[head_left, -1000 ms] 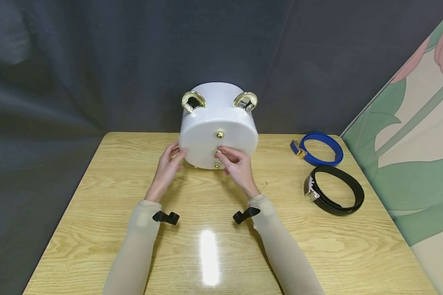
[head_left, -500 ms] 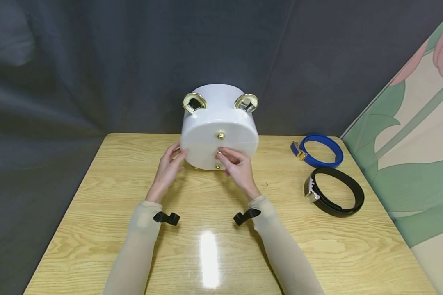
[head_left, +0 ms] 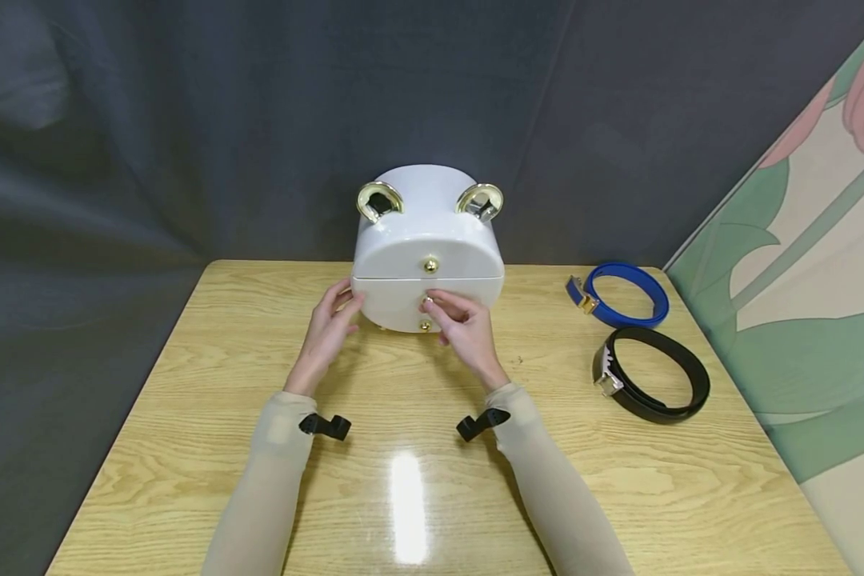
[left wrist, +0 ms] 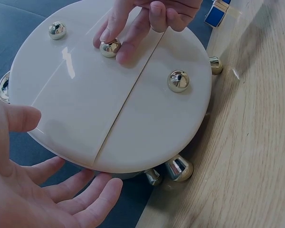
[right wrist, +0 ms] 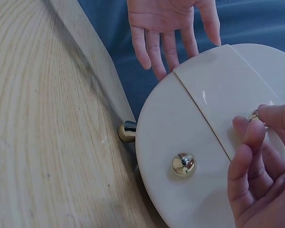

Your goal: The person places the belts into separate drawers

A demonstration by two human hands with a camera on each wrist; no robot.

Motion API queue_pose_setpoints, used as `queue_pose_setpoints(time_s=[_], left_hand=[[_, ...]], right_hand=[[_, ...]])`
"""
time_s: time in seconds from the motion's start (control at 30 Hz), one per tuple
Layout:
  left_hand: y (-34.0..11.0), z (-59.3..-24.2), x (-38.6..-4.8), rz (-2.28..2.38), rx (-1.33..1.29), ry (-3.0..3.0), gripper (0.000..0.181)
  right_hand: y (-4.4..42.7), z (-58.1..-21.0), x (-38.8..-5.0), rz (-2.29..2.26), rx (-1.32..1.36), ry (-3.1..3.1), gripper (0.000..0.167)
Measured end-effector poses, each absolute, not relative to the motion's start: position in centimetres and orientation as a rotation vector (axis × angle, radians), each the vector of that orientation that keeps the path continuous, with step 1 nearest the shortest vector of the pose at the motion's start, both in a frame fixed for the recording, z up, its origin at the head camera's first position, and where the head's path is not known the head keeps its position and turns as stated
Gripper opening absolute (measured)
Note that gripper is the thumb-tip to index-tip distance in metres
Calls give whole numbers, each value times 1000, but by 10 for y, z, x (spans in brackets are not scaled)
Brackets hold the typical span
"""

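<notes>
A white round-fronted box point(head_left: 425, 220) stands on gold feet point(left wrist: 179, 169) at the far edge of a wooden table point(head_left: 374, 472), its flat face toward the seated or standing person; I cannot tell which. Two gold loops point(head_left: 366, 198) rise like ears from its top. Thin seams cross the face, which carries three gold knobs in a column: a top knob point(head_left: 430, 265), a middle knob point(left wrist: 110, 48) and a bottom knob point(head_left: 425, 326).

The person's right hand point(head_left: 464, 324), in front of the box, pinches the middle knob between thumb and fingers. The left hand point(head_left: 327, 316) is at the box's left side, fingers apart and loosely extended, thumb by the rim of the face; how firmly it touches, I cannot tell.

To the right of the box lies a coiled blue belt point(head_left: 637, 276); a coiled black belt point(head_left: 691, 364) lies beyond the box's right side too, nearer the person. A dark curtain point(head_left: 317, 88) hangs behind the box.
</notes>
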State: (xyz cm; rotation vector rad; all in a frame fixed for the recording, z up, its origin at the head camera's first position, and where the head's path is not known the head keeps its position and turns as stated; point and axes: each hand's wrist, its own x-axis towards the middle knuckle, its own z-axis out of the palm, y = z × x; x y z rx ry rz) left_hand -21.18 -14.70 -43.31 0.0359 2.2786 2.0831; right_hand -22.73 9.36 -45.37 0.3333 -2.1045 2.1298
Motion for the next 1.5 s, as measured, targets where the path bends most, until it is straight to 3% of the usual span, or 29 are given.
queue_pose_setpoints(time_s=[1.5], left_hand=[[-150,-428,-210,2029,-20,2274,65]], right_hand=[[96,-454,-217,2050,369,-2157,27]])
